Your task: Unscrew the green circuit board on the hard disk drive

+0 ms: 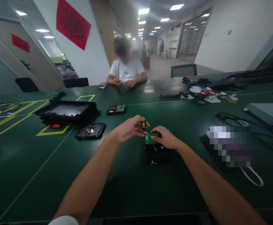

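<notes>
- The left hand (pixel 132 128) is pinched narrow around an upright black-and-yellow screwdriver (pixel 144 124); the right hand (pixel 165 137) is half open, its fingers laid over a green circuit board (pixel 149 138).
- Judging by that pairing, a fastening on the board is being worked, though whether it is loosened or tightened I cannot tell. The next move calls for a square, steady tip and a board kept from shifting.
- Green desk (pixel 117 193): it carries everything here, and its side edges run out of view.
- Black tray (pixel 66 108): well apart, to the left; its lower layers are too dark to make out.
- Item at the right (pixel 230 147): masked by blocks, so unidentifiable.
- Black hard drive (pixel 157 154): flat on the desk, just in front of the person, its far right corner hidden under the right hand.
- Circuit board: on the drive's far end, partly covered by fingers.
- Screwdriver: only the handle shows clearly; fingers hide the shaft and tip, so contact with a screw cannot be confirmed.
</notes>
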Demonstrator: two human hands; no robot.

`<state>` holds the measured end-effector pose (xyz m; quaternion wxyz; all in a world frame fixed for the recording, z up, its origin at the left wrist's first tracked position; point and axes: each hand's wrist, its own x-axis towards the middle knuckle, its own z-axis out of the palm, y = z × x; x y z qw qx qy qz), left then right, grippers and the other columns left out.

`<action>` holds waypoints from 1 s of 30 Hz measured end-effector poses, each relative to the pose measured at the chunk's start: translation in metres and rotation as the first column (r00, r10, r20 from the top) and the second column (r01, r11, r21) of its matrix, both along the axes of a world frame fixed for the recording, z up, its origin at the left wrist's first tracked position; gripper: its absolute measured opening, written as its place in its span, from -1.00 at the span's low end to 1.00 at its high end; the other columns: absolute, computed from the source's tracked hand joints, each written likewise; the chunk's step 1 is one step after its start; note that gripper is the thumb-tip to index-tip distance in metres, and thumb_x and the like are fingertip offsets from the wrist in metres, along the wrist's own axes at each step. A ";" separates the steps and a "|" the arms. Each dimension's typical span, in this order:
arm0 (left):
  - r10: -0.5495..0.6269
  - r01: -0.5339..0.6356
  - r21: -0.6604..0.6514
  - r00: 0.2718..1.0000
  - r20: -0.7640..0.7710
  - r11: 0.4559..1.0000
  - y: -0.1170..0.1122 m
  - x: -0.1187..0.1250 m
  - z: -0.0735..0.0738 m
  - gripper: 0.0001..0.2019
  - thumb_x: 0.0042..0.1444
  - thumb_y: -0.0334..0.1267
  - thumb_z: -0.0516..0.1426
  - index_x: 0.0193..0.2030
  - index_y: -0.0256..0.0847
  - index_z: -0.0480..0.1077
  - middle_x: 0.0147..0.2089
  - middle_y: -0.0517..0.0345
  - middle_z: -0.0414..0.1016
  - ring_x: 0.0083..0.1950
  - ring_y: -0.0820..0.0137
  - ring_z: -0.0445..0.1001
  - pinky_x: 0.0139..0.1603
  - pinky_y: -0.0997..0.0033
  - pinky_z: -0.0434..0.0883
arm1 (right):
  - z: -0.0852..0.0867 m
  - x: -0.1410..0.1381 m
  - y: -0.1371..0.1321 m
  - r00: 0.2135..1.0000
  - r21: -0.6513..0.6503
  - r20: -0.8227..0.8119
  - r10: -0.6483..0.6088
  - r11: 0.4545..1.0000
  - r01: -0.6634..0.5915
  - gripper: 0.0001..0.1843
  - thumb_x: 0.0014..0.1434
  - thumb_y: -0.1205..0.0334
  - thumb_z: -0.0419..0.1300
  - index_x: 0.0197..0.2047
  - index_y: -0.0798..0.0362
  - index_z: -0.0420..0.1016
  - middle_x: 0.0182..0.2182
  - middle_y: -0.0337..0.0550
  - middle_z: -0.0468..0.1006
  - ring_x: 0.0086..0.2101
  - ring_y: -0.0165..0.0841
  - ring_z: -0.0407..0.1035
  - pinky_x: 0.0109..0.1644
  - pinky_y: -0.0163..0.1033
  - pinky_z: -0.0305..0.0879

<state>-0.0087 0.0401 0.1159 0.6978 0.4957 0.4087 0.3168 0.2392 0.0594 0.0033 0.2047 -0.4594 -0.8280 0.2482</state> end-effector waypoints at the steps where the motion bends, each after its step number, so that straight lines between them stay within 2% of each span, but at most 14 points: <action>1: -0.006 0.006 0.003 1.000 -0.005 1.000 0.001 0.000 -0.001 -0.62 0.19 0.02 0.21 -0.15 -0.30 0.59 -0.05 -0.08 0.60 -0.20 0.28 0.59 -0.16 0.29 0.50 | -0.001 0.000 0.000 1.000 0.000 -0.002 0.002 1.000 -0.002 -0.67 0.40 -0.01 0.29 0.15 -0.09 0.57 0.06 -0.02 0.56 0.08 -0.07 0.40 0.17 0.08 0.27; 4: 0.020 -0.020 0.009 1.000 -0.011 1.000 0.002 0.000 -0.002 -0.60 0.21 0.06 0.18 -0.15 -0.29 0.59 -0.05 -0.07 0.60 -0.20 0.26 0.59 -0.17 0.28 0.51 | 0.000 0.000 0.000 1.000 0.007 -0.005 0.004 1.000 -0.004 -0.68 0.40 0.00 0.29 0.13 -0.09 0.58 0.06 -0.03 0.57 0.07 -0.08 0.40 0.16 0.07 0.27; 10: 0.107 -0.107 -0.015 0.994 0.017 0.994 0.003 0.002 -0.002 -0.65 0.19 0.00 0.22 -0.18 -0.31 0.55 -0.15 -0.06 0.60 -0.22 0.23 0.62 -0.10 0.19 0.55 | 0.004 -0.001 -0.002 1.000 0.024 -0.005 -0.005 1.000 0.005 -0.73 0.38 0.07 0.30 0.09 -0.07 0.59 0.04 -0.04 0.57 0.07 -0.09 0.40 0.16 0.04 0.26; 17: 0.028 -0.024 0.063 0.998 -0.055 0.998 0.003 0.002 -0.001 -0.62 0.20 0.04 0.17 -0.19 -0.29 0.58 -0.16 -0.05 0.62 -0.25 0.29 0.56 -0.24 0.33 0.43 | 0.006 0.000 -0.003 1.000 0.003 0.008 0.002 1.000 -0.002 -0.69 0.40 0.02 0.28 0.13 -0.07 0.57 0.02 -0.03 0.58 0.05 -0.09 0.40 0.14 0.05 0.28; 23: -0.048 0.057 0.088 0.994 -0.102 0.994 0.002 0.001 0.000 -0.58 0.22 0.05 0.15 -0.12 -0.27 0.63 -0.05 -0.09 0.64 -0.23 0.31 0.56 -0.25 0.35 0.41 | 0.005 -0.001 -0.003 1.000 -0.002 0.001 -0.010 1.000 0.010 -0.69 0.41 0.03 0.27 0.14 -0.07 0.56 0.06 -0.01 0.57 0.06 -0.08 0.40 0.15 0.06 0.28; 30: 0.044 -0.044 0.034 0.999 -0.021 0.998 0.006 -0.001 -0.004 -0.65 0.17 0.03 0.23 -0.19 -0.28 0.54 -0.12 -0.10 0.64 -0.22 0.23 0.64 -0.14 0.23 0.51 | 0.006 0.000 -0.003 1.000 0.005 0.003 0.004 1.000 -0.005 -0.71 0.40 0.04 0.28 0.12 -0.09 0.58 0.04 -0.04 0.57 0.06 -0.10 0.41 0.16 0.05 0.28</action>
